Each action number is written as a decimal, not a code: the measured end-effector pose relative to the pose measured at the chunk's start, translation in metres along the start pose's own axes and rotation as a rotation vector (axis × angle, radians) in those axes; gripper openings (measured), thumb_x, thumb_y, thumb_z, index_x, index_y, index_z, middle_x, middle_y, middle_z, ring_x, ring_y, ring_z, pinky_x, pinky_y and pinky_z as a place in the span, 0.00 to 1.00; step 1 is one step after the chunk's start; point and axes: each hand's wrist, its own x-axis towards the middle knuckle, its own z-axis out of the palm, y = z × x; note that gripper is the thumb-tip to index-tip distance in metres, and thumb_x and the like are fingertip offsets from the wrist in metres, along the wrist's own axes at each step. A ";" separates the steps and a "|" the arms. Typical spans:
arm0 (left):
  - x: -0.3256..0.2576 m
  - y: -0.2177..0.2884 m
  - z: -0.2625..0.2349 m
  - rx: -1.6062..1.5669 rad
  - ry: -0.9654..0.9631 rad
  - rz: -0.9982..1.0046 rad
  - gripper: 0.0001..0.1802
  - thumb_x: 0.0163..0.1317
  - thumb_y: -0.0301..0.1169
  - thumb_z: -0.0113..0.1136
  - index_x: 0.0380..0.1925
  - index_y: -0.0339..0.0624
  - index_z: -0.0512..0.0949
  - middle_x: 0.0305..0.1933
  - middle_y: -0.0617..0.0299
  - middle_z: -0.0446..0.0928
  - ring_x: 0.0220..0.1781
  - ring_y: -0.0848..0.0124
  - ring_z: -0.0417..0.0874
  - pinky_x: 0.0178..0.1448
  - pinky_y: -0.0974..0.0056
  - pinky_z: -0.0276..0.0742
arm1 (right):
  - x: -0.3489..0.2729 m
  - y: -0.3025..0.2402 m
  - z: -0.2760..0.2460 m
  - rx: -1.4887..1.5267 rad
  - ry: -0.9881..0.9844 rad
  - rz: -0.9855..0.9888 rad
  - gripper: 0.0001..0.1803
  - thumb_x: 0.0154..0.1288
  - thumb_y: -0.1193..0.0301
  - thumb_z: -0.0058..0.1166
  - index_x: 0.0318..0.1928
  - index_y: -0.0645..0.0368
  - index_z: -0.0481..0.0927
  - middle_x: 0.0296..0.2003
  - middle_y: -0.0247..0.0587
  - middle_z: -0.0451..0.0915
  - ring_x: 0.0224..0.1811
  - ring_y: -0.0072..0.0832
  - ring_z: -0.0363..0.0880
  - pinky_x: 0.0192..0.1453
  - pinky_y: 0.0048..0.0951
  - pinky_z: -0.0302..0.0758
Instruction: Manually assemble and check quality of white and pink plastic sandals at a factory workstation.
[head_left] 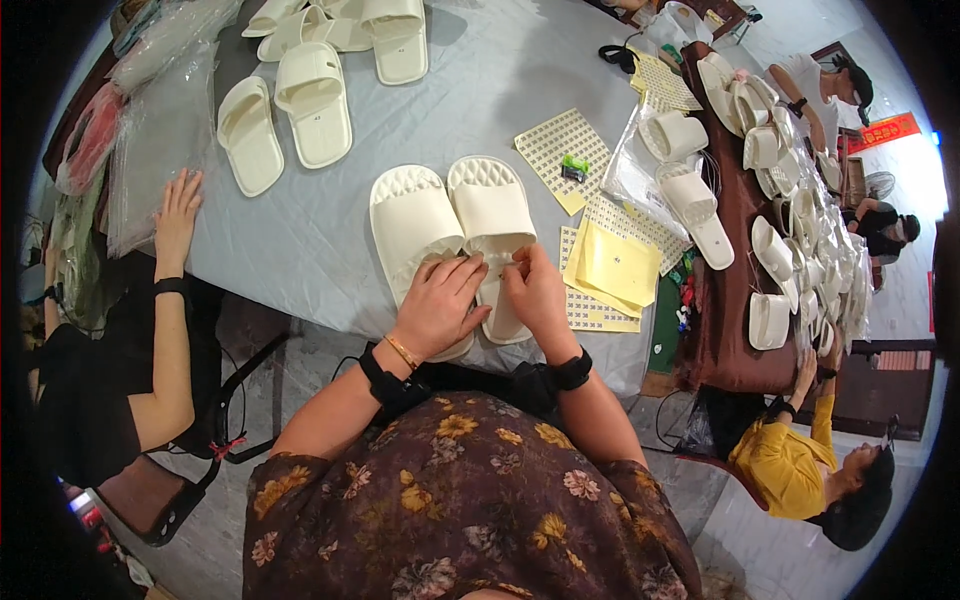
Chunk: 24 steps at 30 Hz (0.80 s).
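1. Grey cloth covers the long table (330, 250), where a pair of cream slippers (450, 215) lies side by side, toes pointing away from the person.
2. Both hands meet at the near edge of the right-hand slipper's strap (497, 238). The left hand (438, 305) is curled with its fingertips pressed there; the right hand (535, 290) pinches at the same spot.
3. Whatever sits between the fingertips is too small to make out, so I cannot tell what either hand has hold of beyond the slipper itself.
4. Risk, as I judge it: with the fingers so bunched, anything small could slip or go on crooked.
5. Yellow sheets (615, 265) and dotted sticker sheets (562, 145) lie just right of the pair; a neighbour's hand (178, 215) rests at the table's left edge.
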 end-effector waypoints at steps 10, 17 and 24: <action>0.001 0.004 -0.003 -0.015 0.024 0.026 0.28 0.57 0.40 0.66 0.56 0.40 0.76 0.62 0.57 0.74 0.64 0.59 0.71 0.68 0.53 0.63 | 0.002 0.018 -0.003 0.113 0.092 -0.069 0.10 0.64 0.70 0.56 0.40 0.63 0.75 0.27 0.50 0.80 0.30 0.46 0.81 0.35 0.40 0.76; -0.012 0.014 -0.012 -0.112 0.141 -0.162 0.20 0.57 0.37 0.65 0.49 0.43 0.80 0.57 0.52 0.75 0.62 0.53 0.71 0.66 0.51 0.65 | -0.036 0.035 -0.026 0.273 0.121 -0.045 0.08 0.65 0.72 0.57 0.39 0.64 0.77 0.23 0.45 0.79 0.25 0.32 0.79 0.32 0.32 0.74; 0.020 0.026 0.008 0.090 0.071 -0.355 0.35 0.59 0.49 0.62 0.62 0.42 0.71 0.62 0.36 0.66 0.68 0.42 0.63 0.70 0.43 0.58 | -0.047 0.055 -0.015 0.262 0.156 -0.131 0.07 0.64 0.72 0.57 0.39 0.62 0.79 0.25 0.45 0.80 0.25 0.34 0.79 0.33 0.33 0.75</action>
